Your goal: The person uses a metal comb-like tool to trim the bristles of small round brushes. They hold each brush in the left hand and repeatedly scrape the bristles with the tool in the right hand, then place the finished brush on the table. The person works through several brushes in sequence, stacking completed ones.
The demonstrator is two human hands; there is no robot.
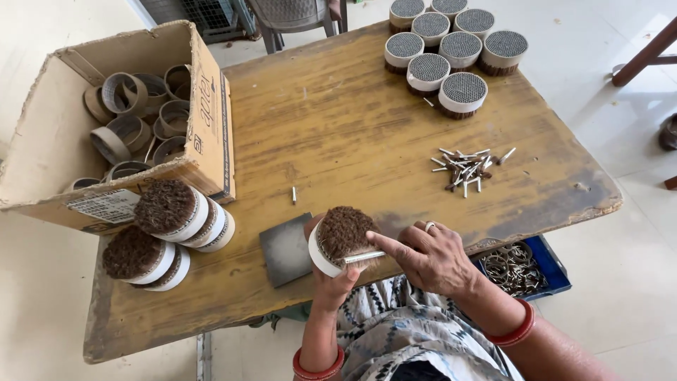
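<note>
1. left hand, lower centre of frame, closed around a round white-banded bundle of brown-tipped sticks, holding it tilted at the near edge of the counter.
2. right hand, just right of the bundle, fingers curled with the forefinger stretched out; it pinches a thin pale tube lying across the bundle's lower side. ring on one finger, red bangles on both wrists.
3. small dark square plate flat on the counter, just left of the held bundle.
4. stacked bundles with white bands and brown tops, lower left of frame, lying on their sides against a cardboard box.
5. the box, upper left, is open and holds empty cardboard rings.
6. cluster of upright filled rings with grey dotted tops, upper right of the counter.
7. loose heap of short pale tubes, right of centre, well apart from the hands; one stray tube near the middle.
8. blue tray of metal bits, lower right, below the counter edge.
</note>
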